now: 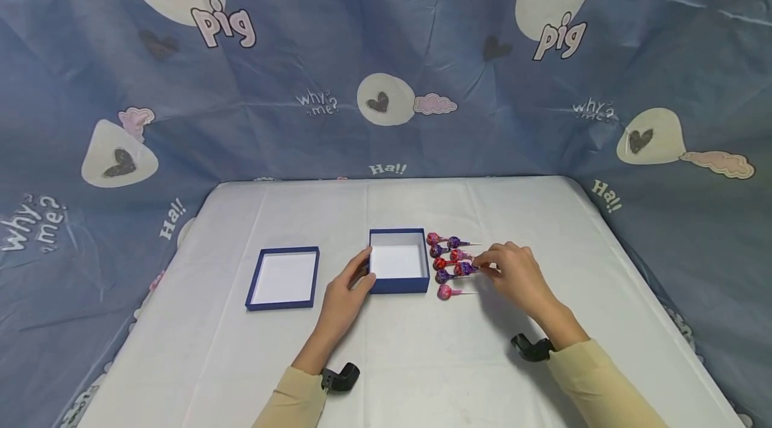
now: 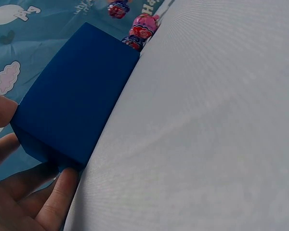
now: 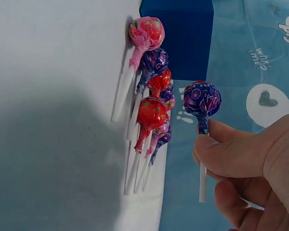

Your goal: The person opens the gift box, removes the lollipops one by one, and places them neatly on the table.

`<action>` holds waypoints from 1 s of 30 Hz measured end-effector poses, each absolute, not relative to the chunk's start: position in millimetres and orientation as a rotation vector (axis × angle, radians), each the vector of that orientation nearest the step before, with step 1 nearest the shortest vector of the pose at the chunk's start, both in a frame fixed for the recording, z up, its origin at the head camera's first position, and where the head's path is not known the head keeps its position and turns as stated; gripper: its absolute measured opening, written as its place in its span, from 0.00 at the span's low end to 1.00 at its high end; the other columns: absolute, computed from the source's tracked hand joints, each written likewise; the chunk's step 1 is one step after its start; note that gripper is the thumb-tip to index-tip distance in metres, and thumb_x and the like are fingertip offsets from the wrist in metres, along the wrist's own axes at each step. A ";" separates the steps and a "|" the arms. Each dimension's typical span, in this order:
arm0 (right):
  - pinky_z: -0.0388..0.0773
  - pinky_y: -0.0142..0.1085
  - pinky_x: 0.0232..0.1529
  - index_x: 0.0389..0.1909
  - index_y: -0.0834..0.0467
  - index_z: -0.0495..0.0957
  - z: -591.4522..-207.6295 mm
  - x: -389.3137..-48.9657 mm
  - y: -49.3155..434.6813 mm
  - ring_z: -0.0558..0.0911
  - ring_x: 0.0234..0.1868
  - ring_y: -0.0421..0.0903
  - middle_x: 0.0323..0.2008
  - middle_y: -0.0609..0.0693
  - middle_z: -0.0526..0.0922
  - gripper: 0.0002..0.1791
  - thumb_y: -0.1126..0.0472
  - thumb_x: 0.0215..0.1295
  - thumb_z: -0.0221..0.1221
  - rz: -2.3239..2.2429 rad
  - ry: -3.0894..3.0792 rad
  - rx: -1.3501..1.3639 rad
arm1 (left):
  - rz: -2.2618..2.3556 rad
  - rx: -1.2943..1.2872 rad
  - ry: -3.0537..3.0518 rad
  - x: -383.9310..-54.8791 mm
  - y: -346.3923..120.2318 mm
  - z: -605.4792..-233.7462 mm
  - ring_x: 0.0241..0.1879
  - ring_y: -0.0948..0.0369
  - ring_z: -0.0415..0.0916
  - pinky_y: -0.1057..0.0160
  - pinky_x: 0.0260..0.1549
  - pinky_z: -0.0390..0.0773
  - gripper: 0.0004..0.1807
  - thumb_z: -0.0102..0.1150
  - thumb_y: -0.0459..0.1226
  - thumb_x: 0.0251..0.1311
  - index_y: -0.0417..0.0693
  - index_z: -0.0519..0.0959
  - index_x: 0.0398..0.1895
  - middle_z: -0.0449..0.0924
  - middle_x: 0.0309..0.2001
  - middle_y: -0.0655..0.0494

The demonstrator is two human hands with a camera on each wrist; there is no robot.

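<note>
A square blue box (image 1: pixel 398 284) with a white inside stands uncovered in the middle of the table. My left hand (image 1: pixel 348 297) rests against its left side, thumb near the front corner and fingers along the wall; the left wrist view shows these fingertips touching the blue box (image 2: pixel 79 96). With thumb and forefinger my right hand (image 1: pixel 512 274) pinches the stick of a purple-wrapped lollipop (image 3: pixel 202 100), held upright over the others. Just right of the box lie several lollipops, among them a pink one (image 3: pixel 147 32) and a red one (image 3: pixel 151 111), their sticks pointing right.
The blue-rimmed lid (image 1: pixel 283 277) lies with its white inside up, left of the box. White cloth covers the table (image 1: pixel 416 361). A blue printed curtain (image 1: pixel 338 140) hangs behind it and along both sides.
</note>
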State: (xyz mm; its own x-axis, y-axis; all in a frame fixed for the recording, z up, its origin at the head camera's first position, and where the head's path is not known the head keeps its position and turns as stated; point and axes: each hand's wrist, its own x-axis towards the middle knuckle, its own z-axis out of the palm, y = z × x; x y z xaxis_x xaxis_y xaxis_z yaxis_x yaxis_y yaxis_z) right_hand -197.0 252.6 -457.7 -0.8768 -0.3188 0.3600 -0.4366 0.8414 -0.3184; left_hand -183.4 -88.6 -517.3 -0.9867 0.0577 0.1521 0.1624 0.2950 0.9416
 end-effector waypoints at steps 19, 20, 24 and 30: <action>0.79 0.43 0.36 0.33 0.52 0.90 -480.9 -189.6 258.6 0.80 0.33 0.45 0.32 0.41 0.86 0.12 0.73 0.54 0.71 0.640 -2.775 0.600 | -1.832 -0.204 -2.434 -169.4 -84.1 -491.1 0.65 0.49 0.72 0.50 0.67 0.70 0.27 0.58 0.37 0.71 0.57 0.70 0.73 0.71 0.69 0.49; 0.79 0.43 0.36 0.33 0.52 0.90 -481.1 -189.6 258.0 0.80 0.33 0.45 0.32 0.41 0.85 0.12 0.73 0.54 0.71 0.642 -2.779 0.600 | -1.827 -0.204 -2.441 -171.8 -85.7 -496.3 0.65 0.50 0.73 0.51 0.67 0.70 0.28 0.59 0.38 0.71 0.60 0.70 0.73 0.71 0.69 0.52; 0.79 0.42 0.34 0.33 0.52 0.89 -484.2 -190.2 256.4 0.80 0.32 0.43 0.31 0.41 0.85 0.12 0.73 0.54 0.71 0.641 -2.784 0.609 | -1.805 -0.219 -2.459 -181.1 -91.6 -516.6 0.64 0.57 0.73 0.56 0.66 0.72 0.27 0.59 0.44 0.70 0.70 0.70 0.72 0.71 0.69 0.59; 0.78 0.42 0.34 0.32 0.52 0.89 -487.6 -191.6 255.8 0.80 0.32 0.43 0.30 0.41 0.85 0.12 0.73 0.54 0.71 0.626 -2.791 0.625 | -1.798 -0.231 -2.461 -181.4 -91.5 -516.4 0.64 0.56 0.74 0.54 0.66 0.72 0.28 0.59 0.44 0.70 0.65 0.70 0.73 0.71 0.69 0.58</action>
